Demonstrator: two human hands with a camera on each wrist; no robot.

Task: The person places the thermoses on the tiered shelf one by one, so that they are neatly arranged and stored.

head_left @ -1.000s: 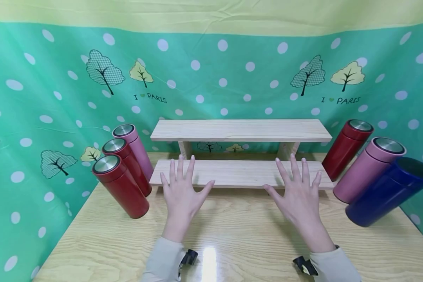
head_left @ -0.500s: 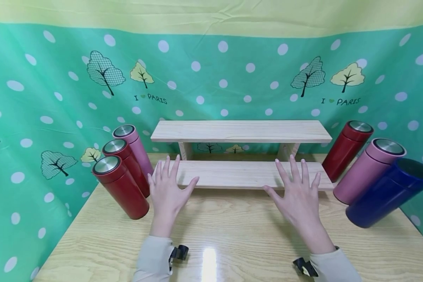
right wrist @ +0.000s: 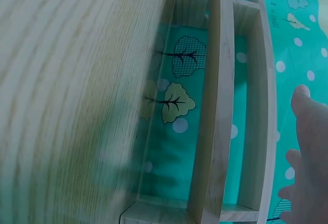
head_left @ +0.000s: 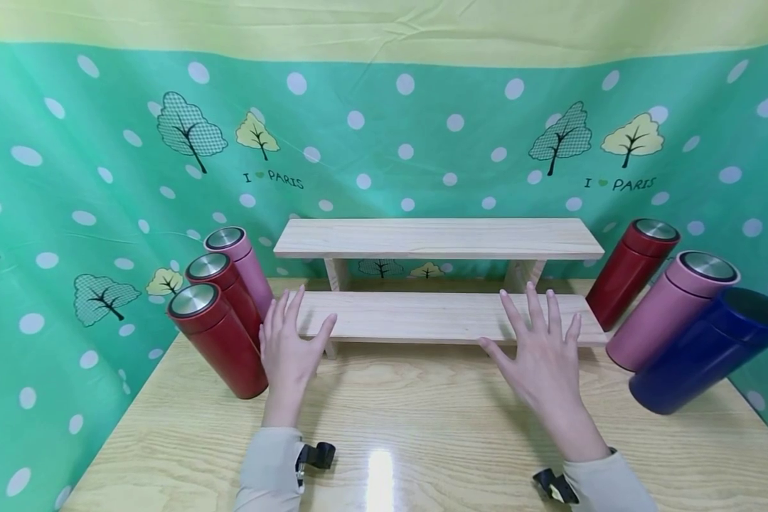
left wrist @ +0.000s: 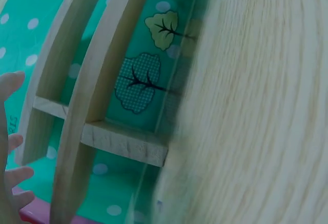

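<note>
My left hand (head_left: 289, 350), fingers spread and holding nothing, is beside the nearest red thermos (head_left: 220, 341) and overlaps the left end of the lower shelf board (head_left: 409, 316) in the head view. Behind that thermos stand another red thermos (head_left: 227, 284) and a pink thermos (head_left: 246, 259). My right hand (head_left: 544, 355) is spread in front of the right part of the same board, with nothing in it. To its right stand a red thermos (head_left: 630, 274), a pink thermos (head_left: 668, 313) and a dark blue thermos (head_left: 704, 352). Both wrist views show fingers (left wrist: 19, 175) spread at the frame edge.
A two-tier wooden shelf stands at the back of the wood-grain table (head_left: 422, 427), with its upper board (head_left: 438, 238) raised behind the lower one. A green polka-dot cloth (head_left: 403, 128) printed with trees hangs behind and on both sides.
My left hand has moved left, from in front of the lower board towards the red thermoses on the left. My right hand and all the thermoses have kept their places.
</note>
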